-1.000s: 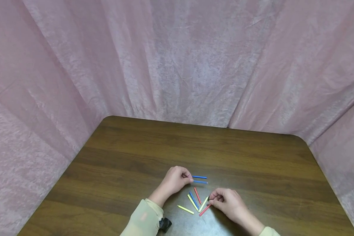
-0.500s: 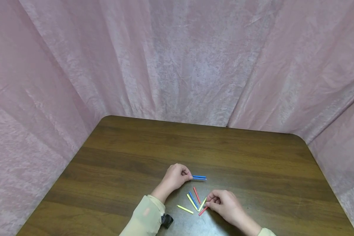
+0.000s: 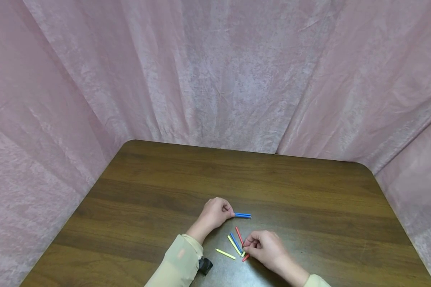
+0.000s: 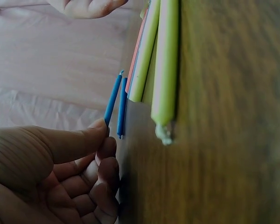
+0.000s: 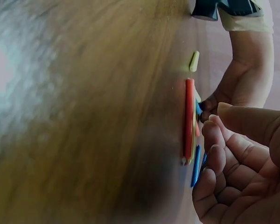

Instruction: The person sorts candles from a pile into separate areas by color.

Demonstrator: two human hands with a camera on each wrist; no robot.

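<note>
Nearest you is the black strap (image 3: 205, 266) at your left sleeve (image 3: 176, 257); just beyond, a lone yellow candle (image 3: 225, 254) lies slantwise, apart from the others; next comes a loose fan, with a short stretch of red candle (image 3: 246, 258) showing by your fingers, then a slanting yellow candle (image 3: 233, 246), a blue candle (image 3: 236, 243) close along it and another red candle (image 3: 239, 236) pointing away; their near ends crowd together, which probably makes any one harder to single out.

Your right hand (image 3: 265, 249) hangs at that crowded end, thumb and forefinger bent toward each other with a slight gap and nothing visible in the grip; this shape would suit a thin stick.

Farther off, your left hand (image 3: 213, 213) pinches one end of a blue candle (image 4: 113, 99) between thumb and forefinger, likely so that most of its length is clear of your fingers; a second blue candle (image 4: 122, 108) lies just beside it, roughly in line, though you cannot tell whether they touch.

No container shows; the loose candles lie directly on the brown surface (image 3: 165, 179); behind it hangs a pink curtain (image 3: 219, 71).
</note>
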